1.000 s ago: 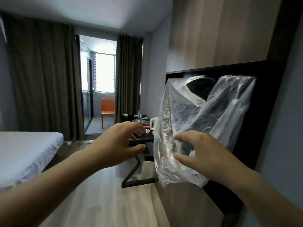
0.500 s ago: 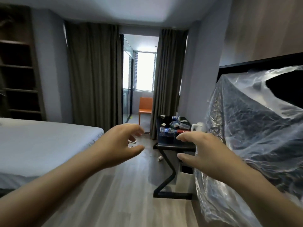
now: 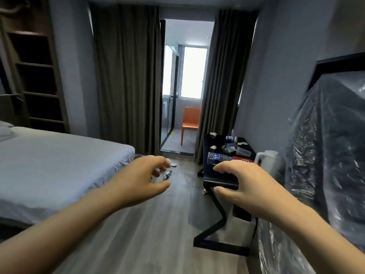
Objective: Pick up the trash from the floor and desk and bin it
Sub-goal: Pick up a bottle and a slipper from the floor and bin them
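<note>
Left hand [image 3: 138,178] and right hand [image 3: 246,186] raised, fingers loosely curled, holding nothing. Small bottle [image 3: 167,174] lies on floor [image 3: 158,224] just past left fingertips. Desk [image 3: 219,180] beyond right hand carries plastic bottle [image 3: 217,158] and crumpled paper [image 3: 213,147]. Clear plastic sheeting [image 3: 325,155] hangs right of right hand.

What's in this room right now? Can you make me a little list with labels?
Left hand: held out over the floor, fingers loosely curled, holding nothing
Right hand: held out in front of the desk, holding nothing
Desk: black, on the right side
Desk trash: plastic bottle lying down, crumpled paper
Floor trash: small bottle near the bed
Also there: white kettle, orange chair, clear plastic bag on the right
</note>
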Demonstrator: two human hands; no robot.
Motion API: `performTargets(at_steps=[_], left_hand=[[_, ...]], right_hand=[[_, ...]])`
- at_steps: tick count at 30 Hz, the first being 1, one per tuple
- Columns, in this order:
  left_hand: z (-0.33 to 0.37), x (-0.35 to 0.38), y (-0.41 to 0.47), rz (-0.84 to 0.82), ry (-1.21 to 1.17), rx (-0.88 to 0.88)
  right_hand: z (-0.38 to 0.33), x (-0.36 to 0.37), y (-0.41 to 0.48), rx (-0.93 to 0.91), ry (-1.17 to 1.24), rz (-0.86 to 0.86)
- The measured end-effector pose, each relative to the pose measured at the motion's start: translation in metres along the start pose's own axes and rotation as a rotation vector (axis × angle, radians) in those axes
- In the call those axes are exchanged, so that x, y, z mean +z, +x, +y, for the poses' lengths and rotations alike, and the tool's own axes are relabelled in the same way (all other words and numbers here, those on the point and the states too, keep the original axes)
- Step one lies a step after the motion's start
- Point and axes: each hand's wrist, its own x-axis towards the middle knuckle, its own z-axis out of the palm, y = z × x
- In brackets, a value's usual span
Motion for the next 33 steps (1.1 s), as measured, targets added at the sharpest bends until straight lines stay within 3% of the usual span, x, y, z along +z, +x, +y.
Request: performTargets(at_steps=[20, 33], left_hand=[[-0.267, 0.062, 0.282, -0.044, -0.047, -0.140], [-0.398, 0.117, 0.500, -0.068, 0.014, -0.220]], right_hand=[[0.103, 0.141, 0.359, 0.012, 0.024, -0.136], [0.220, 0.235, 0.599, 0.006, 0.134, -0.155]])
